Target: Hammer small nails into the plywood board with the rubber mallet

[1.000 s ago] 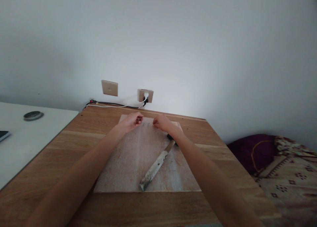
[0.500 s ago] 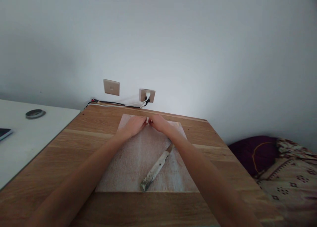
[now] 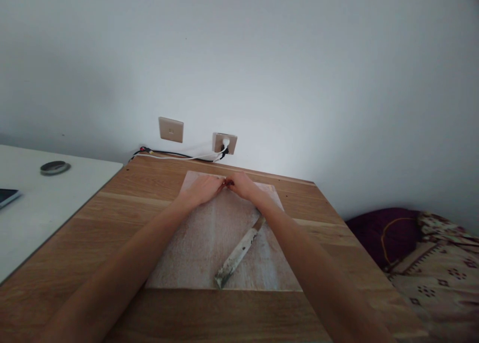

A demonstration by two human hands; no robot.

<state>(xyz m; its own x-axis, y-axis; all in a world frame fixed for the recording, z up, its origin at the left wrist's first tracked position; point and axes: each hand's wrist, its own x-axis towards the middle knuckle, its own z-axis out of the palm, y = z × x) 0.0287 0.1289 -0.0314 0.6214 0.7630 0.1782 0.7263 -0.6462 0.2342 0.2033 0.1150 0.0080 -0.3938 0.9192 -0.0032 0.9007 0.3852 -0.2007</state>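
A pale, whitish-stained board lies flat on the wooden table. Over its far edge my left hand and my right hand meet, fingers curled and fingertips pinched together. Whatever small thing sits between the fingertips is too hidden to name. Below my right wrist, a knife with a worn, paint-spotted whitish handle rests diagonally on the board. My right forearm covers the far end of its brown blade.
The wooden table reaches the wall, where cables run to a socket. At left a white table bears a round dark-topped object and a phone. Patterned cloth and a purple cushion lie at right.
The fingertips of both hands have come closer together, closing the small gap between them. The view has shifted slightly; the knife and board stay in place.
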